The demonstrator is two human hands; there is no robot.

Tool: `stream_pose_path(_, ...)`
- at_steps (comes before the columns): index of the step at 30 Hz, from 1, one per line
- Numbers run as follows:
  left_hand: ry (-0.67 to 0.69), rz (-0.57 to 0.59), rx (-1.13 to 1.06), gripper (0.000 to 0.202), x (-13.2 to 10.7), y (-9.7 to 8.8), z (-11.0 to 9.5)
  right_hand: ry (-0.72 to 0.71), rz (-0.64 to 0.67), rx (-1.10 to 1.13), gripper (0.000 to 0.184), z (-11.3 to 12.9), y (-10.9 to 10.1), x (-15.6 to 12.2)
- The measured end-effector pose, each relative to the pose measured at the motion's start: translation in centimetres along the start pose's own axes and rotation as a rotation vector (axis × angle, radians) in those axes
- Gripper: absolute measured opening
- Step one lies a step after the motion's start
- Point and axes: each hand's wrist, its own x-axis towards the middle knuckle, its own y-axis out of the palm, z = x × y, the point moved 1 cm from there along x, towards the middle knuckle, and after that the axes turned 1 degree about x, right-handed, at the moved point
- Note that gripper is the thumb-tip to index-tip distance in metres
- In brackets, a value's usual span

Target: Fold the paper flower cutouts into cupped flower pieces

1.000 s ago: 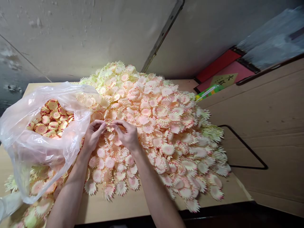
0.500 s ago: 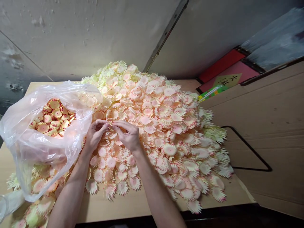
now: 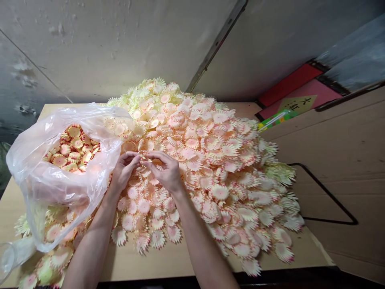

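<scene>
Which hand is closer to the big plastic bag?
Left. The left hand is right beside the plastic bag; the right hand sits farther off, beyond the left, both pinching one flower.

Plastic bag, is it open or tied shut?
Open. The plastic bag has its mouth gaping wide, and the flower pieces inside it show straight through the opening.

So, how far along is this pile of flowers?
Early, it seems. Done: the bag holds a modest batch. In hand: left hand and right hand pinch one flower together. Left: the big pile covering most of the table.
</scene>
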Motion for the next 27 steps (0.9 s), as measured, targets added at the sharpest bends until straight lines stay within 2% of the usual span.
stream_pose_path(4,0.034,0.024,0.041,0.028,0.05,-0.14,0.11,0.171,-0.104,0.139,0.031,-0.37,-0.01,-0.14)
stream_pose_path(6,0.044,0.036,0.054,0.029,0.09,-0.12,0.08,0.208,-0.119,0.136,0.031,-0.49,0.07,-0.28)
stream_pose_path(10,0.025,0.030,0.056,0.031,0.06,0.03,-0.16,0.157,-0.095,0.047,0.017,-0.68,0.15,-0.57)
stream_pose_path(16,0.017,0.018,0.082,0.034,0.04,0.13,-0.29,0.093,-0.076,-0.032,0.018,-0.57,0.03,-0.59)
stream_pose_path(21,0.019,0.022,0.105,0.036,0.06,0.07,-0.27,0.004,-0.035,-0.062,0.008,-0.20,-0.08,-0.47)
stream_pose_path(27,0.018,0.033,0.090,0.036,-0.05,0.23,-0.44,0.005,-0.050,-0.094,0.010,-0.40,-0.08,-0.51)
